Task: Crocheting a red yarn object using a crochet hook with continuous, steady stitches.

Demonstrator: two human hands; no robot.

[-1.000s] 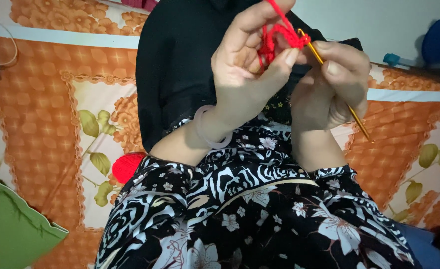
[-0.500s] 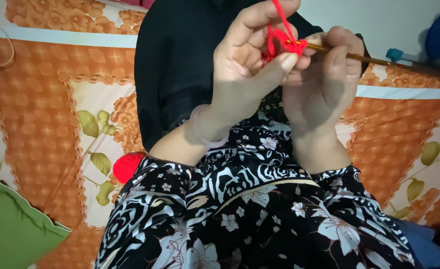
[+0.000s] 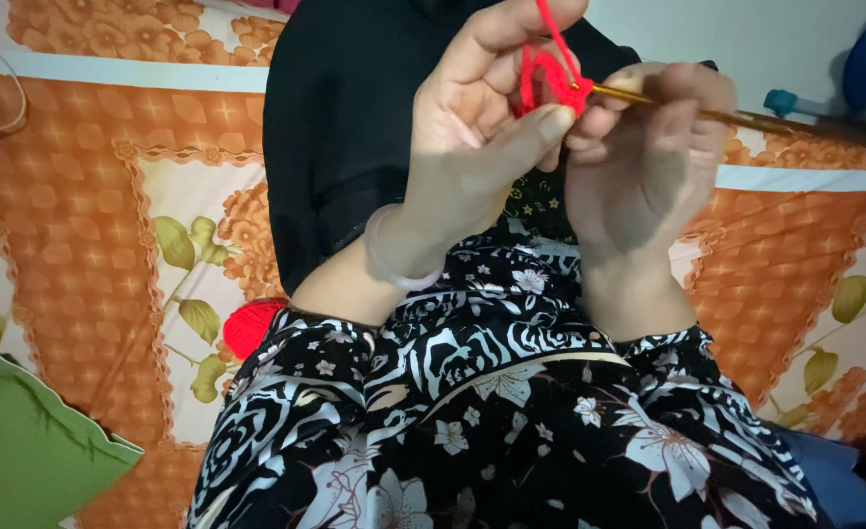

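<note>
Up near the top of the view, a small piece of red crochet work (image 3: 550, 83) sits pinched between the thumb and curled fingers of the left hand (image 3: 482, 137); a strand of red yarn (image 3: 547, 22) runs up from it over the raised forefinger; the hand is closed snugly on the work, a pale bangle (image 3: 394, 257) round its wrist. Just right of the crochet work, the right hand (image 3: 648, 157) is folded shut around a golden crochet hook (image 3: 707, 110), whose tip meets the red stitches while its shaft slants away to the right; this hand is somewhat blurred. Below the crochet work lie the person's lap and sleeves in a black-and-white floral dress (image 3: 511, 421), with a black scarf (image 3: 354, 127) behind the hands. Down left of the work, a ball of red yarn (image 3: 251, 323) rests against the dress on an orange floral bedsheet (image 3: 80, 216); a green cushion (image 3: 21, 451) fills the lower left corner.
</note>
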